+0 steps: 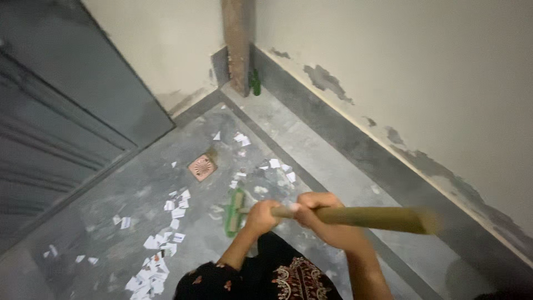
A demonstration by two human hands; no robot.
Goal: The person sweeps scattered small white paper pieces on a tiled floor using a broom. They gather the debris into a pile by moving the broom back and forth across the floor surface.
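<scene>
Both hands grip a long broom stick (pixel 366 218). The left hand (pixel 263 214) wraps its fingers tight around the stick, nearer the green brush (pixel 235 212). The right hand (pixel 317 208) holds it just behind. The brush sits on the grey floor (pixel 311 150), near white paper bits (pixel 161 244) and a drain (pixel 202 167).

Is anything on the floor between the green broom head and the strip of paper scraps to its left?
Nothing visible. The broom head rests on bare grey floor, and the paper scraps lie just left of it. The floor drain sits farther up, off that line. Left hand and right hand grip the handle.
</scene>
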